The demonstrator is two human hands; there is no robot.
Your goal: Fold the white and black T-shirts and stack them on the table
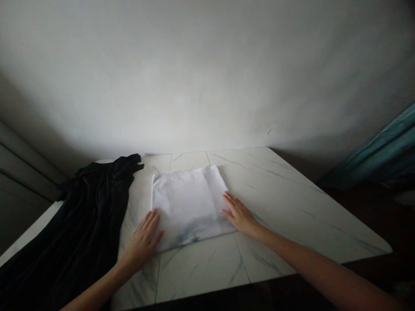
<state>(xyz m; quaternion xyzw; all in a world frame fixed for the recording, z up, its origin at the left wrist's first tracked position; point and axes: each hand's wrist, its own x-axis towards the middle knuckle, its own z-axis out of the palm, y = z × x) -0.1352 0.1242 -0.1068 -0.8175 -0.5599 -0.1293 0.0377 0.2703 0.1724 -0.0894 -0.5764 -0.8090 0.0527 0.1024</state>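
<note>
A folded white cloth with a grey-blue pattern along its near edge lies flat on the table; its full shape is hidden by the folds. My left hand rests on its left near side, fingers stretched out. On the opposite side my right hand lies with extended fingers over the right edge. Neither hand grips the cloth; both look flat and open.
The white marble-patterned table stands against a pale wall. A black garment is spread along the left and hangs toward the near left. Teal fabric is at the far right, beyond the table's edge.
</note>
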